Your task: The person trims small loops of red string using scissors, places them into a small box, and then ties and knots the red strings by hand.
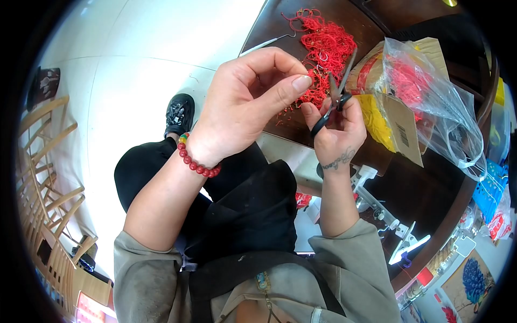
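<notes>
Space separates left hand (242, 99) from scissors (335, 98), edges parted.

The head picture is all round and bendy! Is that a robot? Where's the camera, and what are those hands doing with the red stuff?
No robot here, just a person. The camera sits on their head, looking forward and down, so you see their own arms from above.

The right hand holds scissors with black handles, the blades apart. The left hand has its thumb and finger close together; I can't tell if something tiny is between them.

The red stuff is a tangle of red cords on a dark table. Nearby are a cardboard box and a see-through plastic bag.
</notes>
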Demonstrator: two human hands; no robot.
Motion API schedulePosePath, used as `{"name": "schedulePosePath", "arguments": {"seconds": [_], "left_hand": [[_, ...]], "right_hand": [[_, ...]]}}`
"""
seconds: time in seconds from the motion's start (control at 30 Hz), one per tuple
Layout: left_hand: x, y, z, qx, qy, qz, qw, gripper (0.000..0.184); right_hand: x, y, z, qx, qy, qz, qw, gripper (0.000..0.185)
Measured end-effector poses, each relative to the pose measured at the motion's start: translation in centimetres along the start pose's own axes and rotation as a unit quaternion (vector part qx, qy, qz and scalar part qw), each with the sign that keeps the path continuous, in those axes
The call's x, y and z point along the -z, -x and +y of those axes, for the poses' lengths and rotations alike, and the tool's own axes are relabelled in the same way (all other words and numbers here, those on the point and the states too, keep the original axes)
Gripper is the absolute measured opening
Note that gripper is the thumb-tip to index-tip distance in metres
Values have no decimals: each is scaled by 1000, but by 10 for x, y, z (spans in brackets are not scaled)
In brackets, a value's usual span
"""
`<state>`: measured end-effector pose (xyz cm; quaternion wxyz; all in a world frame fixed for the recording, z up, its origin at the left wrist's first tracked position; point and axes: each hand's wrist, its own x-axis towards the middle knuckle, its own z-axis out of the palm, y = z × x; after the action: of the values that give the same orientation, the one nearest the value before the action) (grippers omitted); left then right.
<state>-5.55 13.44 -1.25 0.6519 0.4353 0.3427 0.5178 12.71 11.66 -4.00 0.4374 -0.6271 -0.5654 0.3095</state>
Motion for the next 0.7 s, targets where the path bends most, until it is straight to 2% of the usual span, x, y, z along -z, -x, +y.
{"name": "schedulePosePath", "arguments": {"seconds": [0.1,0.2,0.7], "left_hand": [[1,1,1,7,-17,18,1000,13],[3,3,-2,-16,-30,23,999,15],[6,3,-2,-13,-93,47,994,13]], "right_hand": [[3,2,-10,19,111,0,994,32],[5,2,-4,73,146,20,986,30],[8,-4,-5,76,147,1,986,27]]}}
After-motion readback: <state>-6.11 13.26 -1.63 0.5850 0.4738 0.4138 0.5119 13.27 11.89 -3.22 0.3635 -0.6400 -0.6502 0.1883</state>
